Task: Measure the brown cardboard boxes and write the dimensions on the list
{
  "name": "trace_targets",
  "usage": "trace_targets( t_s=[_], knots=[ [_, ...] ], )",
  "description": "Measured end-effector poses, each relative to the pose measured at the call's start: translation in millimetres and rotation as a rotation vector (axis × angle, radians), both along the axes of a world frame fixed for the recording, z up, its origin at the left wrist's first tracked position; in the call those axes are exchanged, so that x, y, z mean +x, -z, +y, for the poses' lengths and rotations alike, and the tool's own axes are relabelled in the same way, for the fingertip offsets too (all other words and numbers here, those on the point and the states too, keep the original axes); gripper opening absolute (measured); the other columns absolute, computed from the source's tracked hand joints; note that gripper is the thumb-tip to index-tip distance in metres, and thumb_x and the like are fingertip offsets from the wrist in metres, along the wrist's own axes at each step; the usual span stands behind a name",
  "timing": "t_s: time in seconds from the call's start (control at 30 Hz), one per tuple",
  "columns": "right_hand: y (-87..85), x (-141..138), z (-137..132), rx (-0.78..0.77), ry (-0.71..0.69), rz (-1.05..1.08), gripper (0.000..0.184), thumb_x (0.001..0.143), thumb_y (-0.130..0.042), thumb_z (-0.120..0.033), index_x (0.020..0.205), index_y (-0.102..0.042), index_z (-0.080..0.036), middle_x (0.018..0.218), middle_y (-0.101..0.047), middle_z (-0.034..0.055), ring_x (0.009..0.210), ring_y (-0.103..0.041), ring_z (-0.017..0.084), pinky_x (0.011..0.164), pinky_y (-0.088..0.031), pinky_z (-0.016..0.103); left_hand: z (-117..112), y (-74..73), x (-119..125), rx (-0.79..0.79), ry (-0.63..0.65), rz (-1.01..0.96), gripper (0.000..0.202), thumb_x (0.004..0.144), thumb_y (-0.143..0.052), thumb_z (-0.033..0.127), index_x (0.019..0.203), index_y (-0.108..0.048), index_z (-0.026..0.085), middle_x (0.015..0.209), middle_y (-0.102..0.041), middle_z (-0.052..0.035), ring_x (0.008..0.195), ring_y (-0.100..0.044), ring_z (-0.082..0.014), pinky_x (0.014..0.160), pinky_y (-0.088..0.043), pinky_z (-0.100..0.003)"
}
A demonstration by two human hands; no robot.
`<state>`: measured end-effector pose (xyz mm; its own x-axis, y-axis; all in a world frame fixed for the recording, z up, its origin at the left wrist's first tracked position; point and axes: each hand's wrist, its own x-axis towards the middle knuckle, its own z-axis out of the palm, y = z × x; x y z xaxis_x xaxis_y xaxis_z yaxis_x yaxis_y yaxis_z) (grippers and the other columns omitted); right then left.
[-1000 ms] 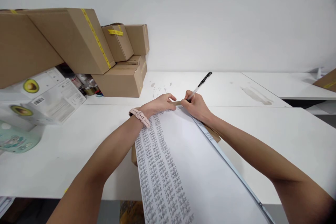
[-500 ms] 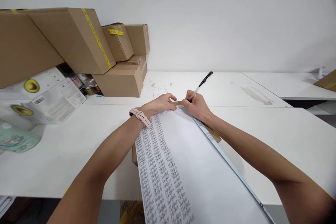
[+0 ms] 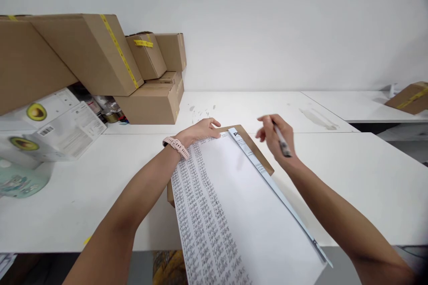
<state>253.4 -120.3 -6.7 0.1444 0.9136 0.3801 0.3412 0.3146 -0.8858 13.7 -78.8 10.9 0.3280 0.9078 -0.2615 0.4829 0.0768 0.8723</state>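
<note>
My left hand [image 3: 200,131], with a pink watch band on its wrist, lies on the top left corner of a long white paper sheet [image 3: 254,200], fingers stretched out. Columns of repeated black handwriting fill the sheet's left part; its right part is blank. To the right of the sheet, my right hand [image 3: 271,138] is raised and closed around a pen [image 3: 281,141], which slants back toward the wrist. Along the sheet's right edge shows a light blue printed strip [image 3: 250,155]. Beneath the paper lies a brown cardboard piece [image 3: 262,156], mostly covered.
Cardboard boxes [image 3: 145,106] with yellow tape are stacked at the left. Below them stand white cartons with avocado pictures [image 3: 75,129] and a mint green container [image 3: 23,180]. Another taped box [image 3: 409,98] sits far right on the white table [image 3: 354,178].
My right hand has lifted off the sheet's top edge and moved right. The pen has swung from pointing up and away to slanting toward my wrist. My left hand stays on the paper.
</note>
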Motion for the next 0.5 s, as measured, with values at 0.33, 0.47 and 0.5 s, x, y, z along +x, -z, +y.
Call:
trace_targets(
  t_s=[0.33,0.47,0.5],
  knots=[
    [37.5,47,-127,-0.47,-0.346,0.024,0.05,0.078,-0.076,-0.054,0.071,-0.038,-0.023,0.063,-0.04,-0.0061,0.054,-0.034,0.009,0.049,-0.03,0.023,7,11.9,-3,0.06,0.031,0.011,0.058,0.068,-0.077,0.029,0.122,-0.06,0.017,0.111,-0.07,-0.0137,0.091,-0.07,-0.028,0.078,-0.054,-0.042],
    [36.9,59,-131,-0.211,-0.153,0.125,0.05,0.077,-0.079,-0.045,0.068,-0.036,-0.022,0.068,-0.042,-0.0042,0.059,-0.037,0.01,0.053,-0.032,0.023,-5,-10.4,-15,0.287,-0.072,-0.044,0.06,0.072,-0.075,0.033,0.127,-0.058,0.018,0.141,-0.056,-0.0161,0.13,-0.054,-0.0293,0.104,-0.045,-0.044],
    [34.8,69,-130,-0.142,-0.064,0.157,0.05,0.074,-0.081,-0.043,0.067,-0.036,-0.022,0.069,-0.044,-0.0036,0.061,-0.039,0.01,0.054,-0.033,0.023,-14,-19.2,-22,0.395,-0.133,-0.078,0.058,0.074,-0.074,0.034,0.127,-0.058,0.019,0.143,-0.055,-0.0154,0.133,-0.051,-0.0285,0.108,-0.042,-0.045]
  ],
)
